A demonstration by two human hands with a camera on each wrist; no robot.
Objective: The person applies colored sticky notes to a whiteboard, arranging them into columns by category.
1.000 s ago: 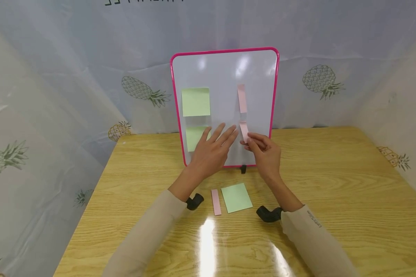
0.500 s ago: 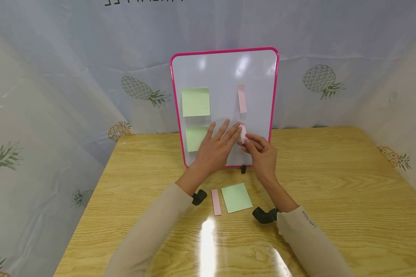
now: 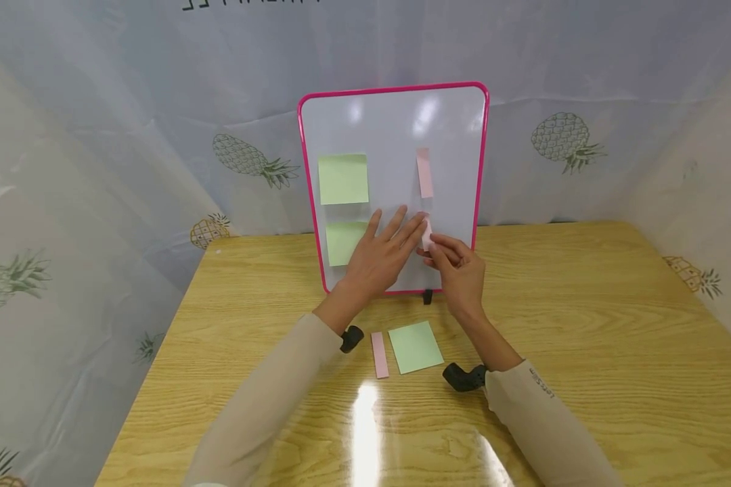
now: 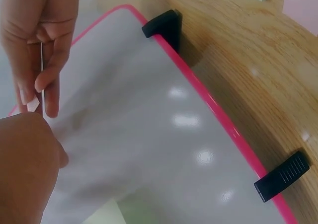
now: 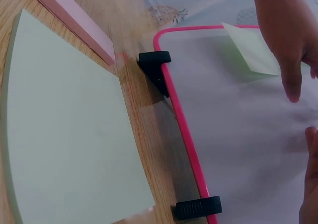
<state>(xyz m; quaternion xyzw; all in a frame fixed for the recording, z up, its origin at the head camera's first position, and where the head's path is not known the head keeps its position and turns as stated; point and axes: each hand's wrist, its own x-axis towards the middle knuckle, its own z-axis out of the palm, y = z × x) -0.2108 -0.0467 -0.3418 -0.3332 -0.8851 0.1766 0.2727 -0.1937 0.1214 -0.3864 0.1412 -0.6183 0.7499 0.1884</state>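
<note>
A pink-framed whiteboard point(image 3: 392, 122) stands upright at the back of the table. My left hand point(image 3: 379, 258) lies over its lower middle, fingers straight and spread, a fingertip touching the top of a narrow pink sticky note point(image 3: 427, 237). The lower end of that note is pinched between the thumb and fingers of my right hand point(image 3: 464, 276). Above it, another pink sticky note point(image 3: 424, 173) is stuck on the board. Two square green sticky notes are on the left side, an upper green note point(image 3: 344, 179) and a lower green note point(image 3: 340, 245) partly behind my left hand.
On the wooden table point(image 3: 554, 304), in front of the board, lie a narrow pink sticky-note pad point(image 3: 380, 355) and a square green sticky-note pad point(image 3: 416, 348). Black stand feet, one a ridged clip point(image 4: 282, 177), grip the board's bottom edge. A pineapple-print curtain point(image 3: 244, 88) hangs behind.
My left hand has slid right and slightly up, its fingertip now on the top of the lower pink note. My right hand has shifted slightly left, still pinching the note.
</note>
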